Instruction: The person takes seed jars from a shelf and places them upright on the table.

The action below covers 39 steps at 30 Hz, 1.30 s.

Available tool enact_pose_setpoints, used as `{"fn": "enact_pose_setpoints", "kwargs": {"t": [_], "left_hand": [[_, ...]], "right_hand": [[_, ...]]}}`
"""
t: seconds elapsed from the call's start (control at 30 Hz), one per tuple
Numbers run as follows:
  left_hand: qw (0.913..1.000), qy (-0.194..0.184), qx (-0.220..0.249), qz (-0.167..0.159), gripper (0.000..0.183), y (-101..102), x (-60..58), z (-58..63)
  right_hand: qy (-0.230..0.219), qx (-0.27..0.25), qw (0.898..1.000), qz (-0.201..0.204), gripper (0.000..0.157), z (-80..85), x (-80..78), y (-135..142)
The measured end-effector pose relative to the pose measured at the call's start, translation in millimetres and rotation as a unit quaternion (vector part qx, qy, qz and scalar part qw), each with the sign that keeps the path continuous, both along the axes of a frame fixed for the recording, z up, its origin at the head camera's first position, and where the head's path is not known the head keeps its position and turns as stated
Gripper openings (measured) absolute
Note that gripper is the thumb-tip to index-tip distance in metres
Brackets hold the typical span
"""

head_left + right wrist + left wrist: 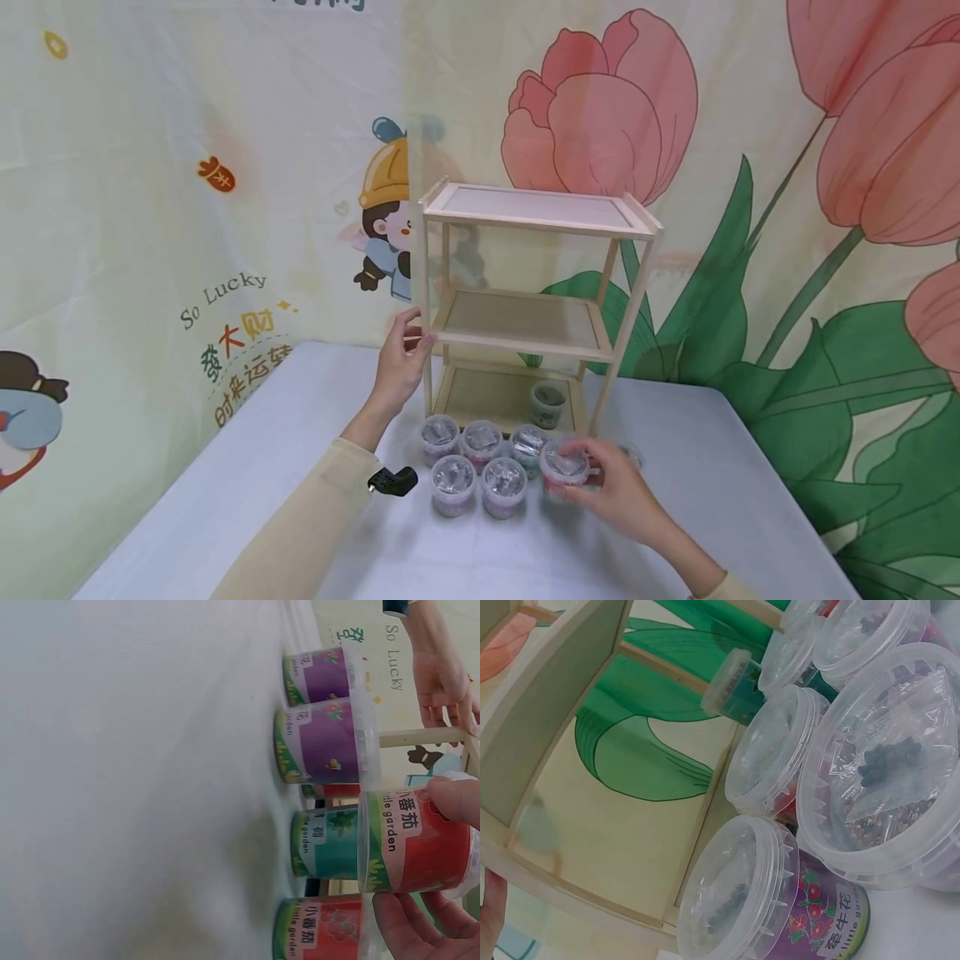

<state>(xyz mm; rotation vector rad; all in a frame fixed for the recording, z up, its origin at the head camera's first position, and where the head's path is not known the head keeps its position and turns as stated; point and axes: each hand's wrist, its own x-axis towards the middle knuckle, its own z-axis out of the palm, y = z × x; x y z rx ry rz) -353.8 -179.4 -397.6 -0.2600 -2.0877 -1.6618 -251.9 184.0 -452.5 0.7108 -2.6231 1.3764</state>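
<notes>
My right hand (618, 492) holds a clear-lidded plastic tub (564, 462) with a red label, fingers on one side and thumb on the other. In the right wrist view this red tub (416, 840) is raised above the tabletop. My left hand (400, 362) grips the left front post of a three-tier wooden shelf (517, 340), at the middle tier. One tub (548, 406) stands at the right on the bottom tier. Several more tubs stand before the shelf, among them purple-labelled ones (322, 742), a teal one (326, 841) and another red one (322, 928).
A white cloth (247, 500) covers the table. Behind the shelf hangs a printed backdrop (750, 250) with tulips and cartoon figures. The top tier (536, 204) and middle tier (521, 321) have rimmed panels. A black device (393, 482) sits at my left wrist.
</notes>
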Motion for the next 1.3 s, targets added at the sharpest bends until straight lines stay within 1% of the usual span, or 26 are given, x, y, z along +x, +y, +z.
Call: {"fn": "enact_pose_setpoints", "kwargs": {"t": [0.1,0.2,0.43,0.73,0.9,1.1,1.3], "left_hand": [[1.0,-0.001,-0.001,-0.001,0.052,0.3,0.6,-0.3],[1.0,-0.002,-0.002,-0.001,0.052,0.5,1.4,-0.1],[1.0,0.0,-0.008,0.001,0.053,0.5,1.6,0.4],[1.0,0.001,-0.002,0.003,0.052,0.4,0.6,0.3],[1.0,0.002,-0.003,0.004,0.052,-0.1,0.0,0.3],[1.0,0.003,-0.001,0.002,0.052,-0.3,0.8,0.6],[1.0,-0.002,-0.002,0.002,0.053,-0.3,2.1,1.2]], "right_hand": [[0.0,0.003,1.0,-0.006,0.046,-6.7,1.6,-0.7],[-0.002,-0.008,1.0,-0.01,0.046,-12.3,3.3,-2.0],[-0.021,-0.032,0.999,-0.02,0.049,-20.8,7.2,-6.4],[-0.028,-0.028,0.999,-0.029,0.049,-31.6,12.4,-8.4],[-0.038,-0.019,0.998,-0.042,0.048,-38.9,15.4,-10.7],[-0.057,-0.012,0.996,-0.064,0.048,-42.2,18.4,-17.0],[-0.046,-0.017,0.996,-0.072,0.05,-48.8,17.6,-19.9]]}}
